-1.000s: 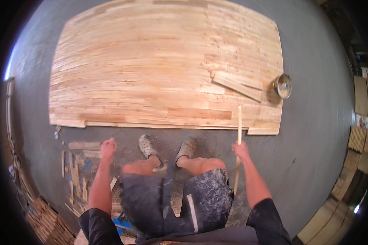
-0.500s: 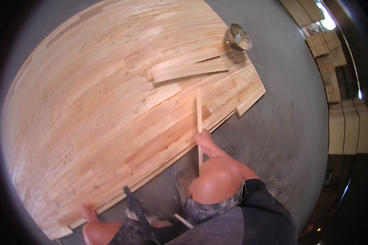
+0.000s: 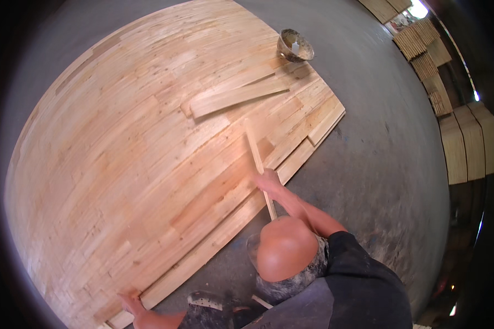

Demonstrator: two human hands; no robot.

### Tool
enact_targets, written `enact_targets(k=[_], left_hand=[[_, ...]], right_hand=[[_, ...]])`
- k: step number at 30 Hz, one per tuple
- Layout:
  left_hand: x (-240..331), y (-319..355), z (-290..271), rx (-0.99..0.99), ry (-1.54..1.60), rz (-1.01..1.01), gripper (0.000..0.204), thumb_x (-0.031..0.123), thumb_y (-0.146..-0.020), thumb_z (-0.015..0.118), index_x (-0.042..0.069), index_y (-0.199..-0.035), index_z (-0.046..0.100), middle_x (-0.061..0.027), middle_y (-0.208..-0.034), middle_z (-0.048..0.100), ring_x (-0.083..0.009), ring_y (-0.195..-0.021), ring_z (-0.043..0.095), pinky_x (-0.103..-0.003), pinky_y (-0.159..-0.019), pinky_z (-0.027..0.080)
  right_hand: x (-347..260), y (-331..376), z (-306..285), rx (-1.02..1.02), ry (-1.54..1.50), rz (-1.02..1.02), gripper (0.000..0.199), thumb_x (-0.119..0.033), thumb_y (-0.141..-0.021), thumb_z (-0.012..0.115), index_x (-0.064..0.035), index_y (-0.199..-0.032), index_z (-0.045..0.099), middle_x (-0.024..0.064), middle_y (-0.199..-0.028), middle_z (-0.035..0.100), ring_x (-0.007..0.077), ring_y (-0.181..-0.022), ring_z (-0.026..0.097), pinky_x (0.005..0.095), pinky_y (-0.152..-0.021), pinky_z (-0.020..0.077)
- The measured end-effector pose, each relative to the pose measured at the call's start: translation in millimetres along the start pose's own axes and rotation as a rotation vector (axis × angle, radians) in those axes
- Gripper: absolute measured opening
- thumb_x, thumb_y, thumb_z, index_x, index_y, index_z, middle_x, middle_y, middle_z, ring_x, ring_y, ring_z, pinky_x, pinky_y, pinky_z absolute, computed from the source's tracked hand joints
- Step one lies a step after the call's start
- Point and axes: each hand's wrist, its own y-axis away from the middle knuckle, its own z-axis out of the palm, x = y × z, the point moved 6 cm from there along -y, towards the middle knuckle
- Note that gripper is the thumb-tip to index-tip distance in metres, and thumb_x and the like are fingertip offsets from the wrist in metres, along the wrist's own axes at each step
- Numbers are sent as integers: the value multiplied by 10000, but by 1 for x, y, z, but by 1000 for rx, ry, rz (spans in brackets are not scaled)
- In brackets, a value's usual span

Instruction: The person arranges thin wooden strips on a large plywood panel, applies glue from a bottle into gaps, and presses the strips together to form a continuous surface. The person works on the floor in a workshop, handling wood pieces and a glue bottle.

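A broad panel of pale wooden strips lies before me. Along its near edge runs a long narrow board, with a dark gap between it and the panel. At the near left end of that board is my left hand, its fingers hooked over the board to the gap. Closed around a thin wooden stick, my right hand is over the near edge, right of the middle. The stick slants across the panel's edge, its lower end by my bent knee.
Two loose boards lie on top of the panel. A stained bowl with a pale object inside stands at its far right edge. Stacks of wooden boards line the right side of the grey concrete floor.
The long board has shifted right and away from the panel, widening the gap. My left hand has moved with it. The stick in my right hand now leans more to the left.
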Motion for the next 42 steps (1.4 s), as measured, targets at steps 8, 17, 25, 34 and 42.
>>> enact_targets(k=[8,17,25,34,42], left_hand=[[19,42,28,-90,-336,224,632,622,-1055,715,16,-1230,672,-174,-1003,692,-259,-835,687,-421,-690,600],[4,342,63,-1516,135,399,861,596,-1050,716,-42,-1562,448,-209,-1469,582,-348,-1203,698,-496,-1000,620],[-85,288,-23,-679,764,-360,952,578,-1005,825,-51,-1582,403,-230,-1534,511,-326,-1103,718,-412,-910,701],[-119,211,-75,-290,702,-242,397,302,-1083,788,-11,-1297,671,-114,-1110,770,-218,-894,775,-318,-717,667],[-130,153,-85,-339,876,-200,208,180,-1083,737,-23,-1116,709,-122,-1055,780,-202,-797,769,-326,-614,640]], right_hand=[[-64,72,-14,-467,74,96,463,-446,-1083,746,10,-1163,727,84,-821,726,183,-667,707,371,-568,567],[-285,231,124,-1029,-526,-727,753,-637,-1151,538,-50,-1619,480,131,-1403,686,248,-1250,703,437,-1092,549],[-167,425,304,-1116,-719,-543,770,-536,-1174,571,-94,-1750,314,132,-1563,581,299,-1447,591,477,-1255,418],[-63,476,374,-1151,-687,-139,705,-493,-1167,602,-195,-1753,347,103,-1657,513,336,-1497,536,582,-1256,448],[-17,416,292,-1274,-635,196,574,-448,-1143,645,-111,-1597,547,115,-1622,585,340,-1444,563,578,-1257,448]])
